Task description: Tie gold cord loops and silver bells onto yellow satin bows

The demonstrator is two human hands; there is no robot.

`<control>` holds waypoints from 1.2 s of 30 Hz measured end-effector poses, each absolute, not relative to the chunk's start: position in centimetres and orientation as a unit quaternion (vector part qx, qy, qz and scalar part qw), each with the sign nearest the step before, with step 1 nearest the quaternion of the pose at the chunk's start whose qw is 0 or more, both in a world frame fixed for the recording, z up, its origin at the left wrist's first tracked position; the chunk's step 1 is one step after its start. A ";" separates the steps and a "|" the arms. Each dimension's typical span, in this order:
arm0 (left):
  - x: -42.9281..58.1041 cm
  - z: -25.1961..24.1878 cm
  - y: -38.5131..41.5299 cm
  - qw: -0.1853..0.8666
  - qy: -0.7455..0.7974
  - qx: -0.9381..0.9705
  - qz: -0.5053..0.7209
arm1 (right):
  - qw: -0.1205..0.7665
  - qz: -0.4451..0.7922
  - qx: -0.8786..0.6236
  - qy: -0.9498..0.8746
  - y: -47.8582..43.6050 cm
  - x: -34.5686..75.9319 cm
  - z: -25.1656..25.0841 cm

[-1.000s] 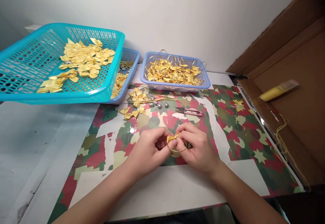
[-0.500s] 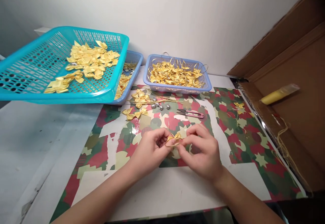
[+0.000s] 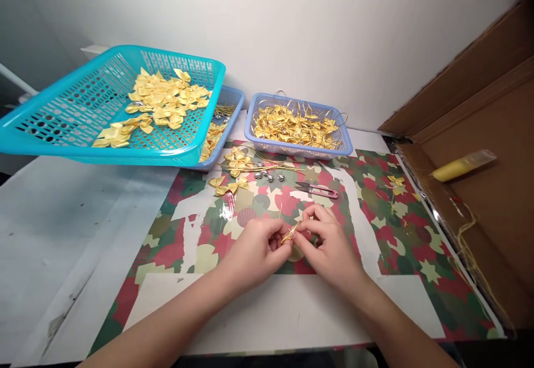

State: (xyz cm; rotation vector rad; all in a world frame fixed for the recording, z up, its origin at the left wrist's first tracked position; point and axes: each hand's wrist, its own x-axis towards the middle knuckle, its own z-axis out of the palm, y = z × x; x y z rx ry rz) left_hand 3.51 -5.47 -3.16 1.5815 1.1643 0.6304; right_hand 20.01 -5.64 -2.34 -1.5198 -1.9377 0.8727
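Note:
Between my two hands is a small yellow ribbon bow (image 3: pixel 291 233) with gold cord, seen nearly edge-on and partly covered by fingers. My left hand (image 3: pixel 263 247) pinches it from the left, fingers curled. From the other side, the thumb and fingertips of my right hand (image 3: pixel 326 241) are closed on it too. A thin cord end sticks up above the left fingers. Just beyond lie pink-handled thread snips (image 3: pixel 317 190), several silver jingle bells (image 3: pixel 270 178), gold cords (image 3: pixel 267 167) and loose yellow bows (image 3: pixel 229 185).
A turquoise basket (image 3: pixel 203 134) of yellow bows stands at left, overlapping a blue basket (image 3: pixel 233 118). Another blue basket (image 3: pixel 350 144), at the back, holds corded bows. Cardboard (image 3: pixel 492 95) walls the right side, beside a yellow tube (image 3: pixel 463 165). Camouflage-patterned covering (image 3: pixel 400 245) lies on the table.
The bow has turned from face-on to nearly edge-on between my fingers. My right fingers have drawn closer to my left. The camera view has shifted slightly.

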 end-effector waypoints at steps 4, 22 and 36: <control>3.4 -3.0 -5.4 0.516 0.487 0.650 0.272 | 0.302 0.350 -0.556 -0.691 -5.7 20.0 -2.4; 3.1 -2.8 -4.8 0.514 0.503 0.638 0.276 | 0.483 0.555 -0.328 -0.592 -6.2 21.9 -1.3; 3.0 -3.2 -4.8 0.372 0.405 0.772 0.318 | 0.555 0.467 -0.345 -0.596 -7.5 20.2 -1.7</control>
